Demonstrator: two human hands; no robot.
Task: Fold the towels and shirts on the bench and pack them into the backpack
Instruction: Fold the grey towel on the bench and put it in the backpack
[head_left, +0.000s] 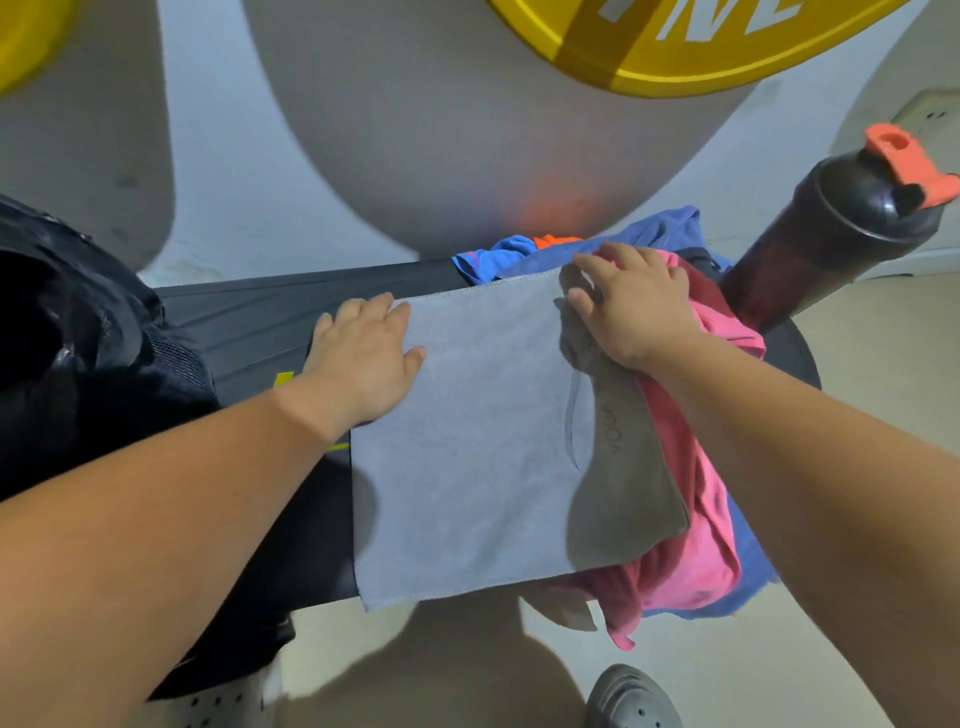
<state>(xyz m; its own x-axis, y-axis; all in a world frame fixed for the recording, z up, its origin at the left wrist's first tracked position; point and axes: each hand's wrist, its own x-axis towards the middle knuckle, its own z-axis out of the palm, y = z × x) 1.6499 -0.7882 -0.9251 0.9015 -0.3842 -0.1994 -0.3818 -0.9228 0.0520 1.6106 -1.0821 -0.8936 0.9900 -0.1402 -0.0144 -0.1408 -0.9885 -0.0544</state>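
Note:
A grey towel (467, 447) lies spread flat across the black bench (249, 322). My left hand (363, 353) presses flat on the towel's left edge, fingers straight. My right hand (628, 306) grips the bunched far right corner of the towel, where the cloth folds over and shows a darker side. Under that right part lies a heap of clothes: a pink shirt (706, 519), a blue shirt (670, 228) and a bit of orange cloth (553, 240). The black backpack (78, 338) sits on the left end of the bench.
A black shaker bottle (831, 234) with an orange cap stands at the bench's right end. A wall with a grey and yellow painted sign is behind the bench. Grey clogs (634, 699) on my feet show on the pale floor below.

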